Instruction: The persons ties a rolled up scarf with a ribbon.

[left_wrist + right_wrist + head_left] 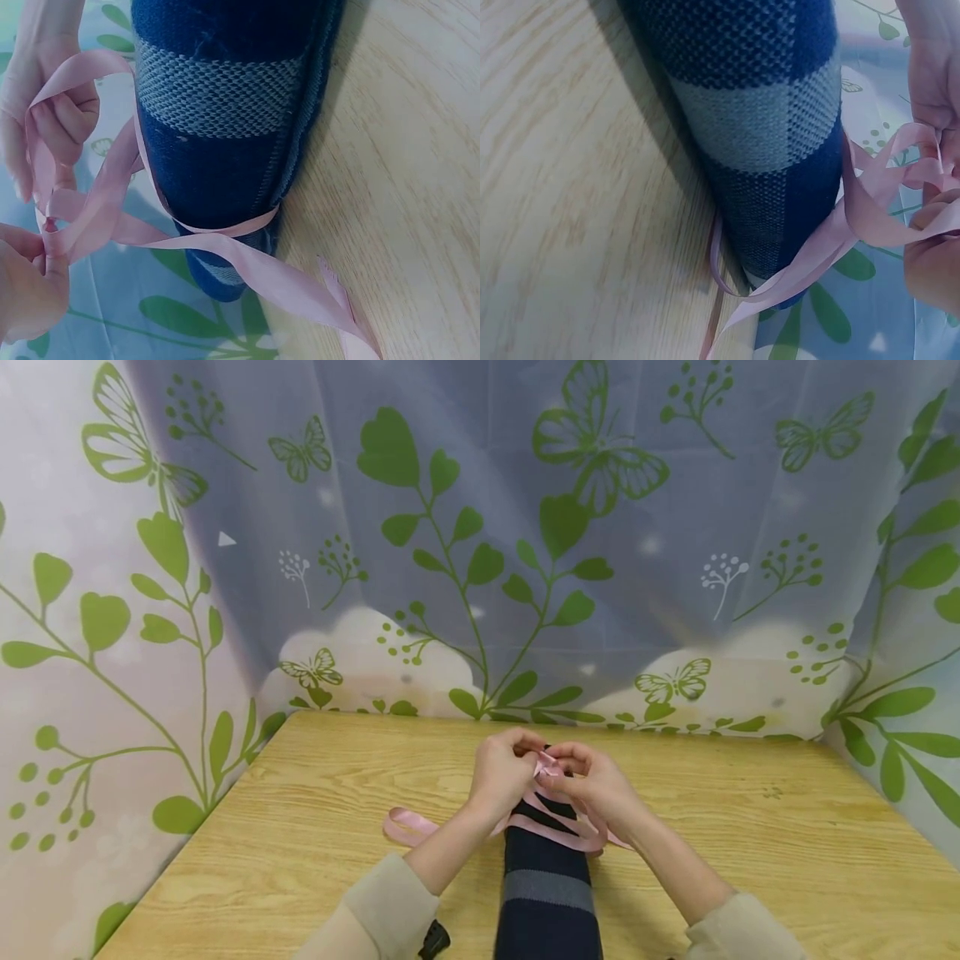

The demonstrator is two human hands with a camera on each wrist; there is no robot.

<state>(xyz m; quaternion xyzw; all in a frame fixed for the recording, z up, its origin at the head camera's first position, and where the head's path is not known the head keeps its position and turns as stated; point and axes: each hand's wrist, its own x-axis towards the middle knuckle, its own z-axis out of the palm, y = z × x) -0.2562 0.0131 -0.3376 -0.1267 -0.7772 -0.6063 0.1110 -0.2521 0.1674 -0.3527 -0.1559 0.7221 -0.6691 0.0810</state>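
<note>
A rolled dark-blue scarf-like cloth with grey bands [547,852] lies lengthwise on the table. Pink ribbon [405,825] passes around its far part and rises into loops above it. My left hand [504,772] pinches the ribbon between thumb and fingers over the roll's far end. Close beside it, my right hand [600,783] pinches another part of the same ribbon. In the left wrist view a loose length of ribbon [292,285] trails onto the wood. The right wrist view shows ribbon crossing the roll [757,187] near its narrow end. Fingers partly hide the ribbon where the hands meet.
The wooden table [337,777] carries the roll. A small black object [434,939] lies by the left sleeve, partly cut off. A curtain with green leaves and butterflies [465,527] hangs behind the table and along both sides.
</note>
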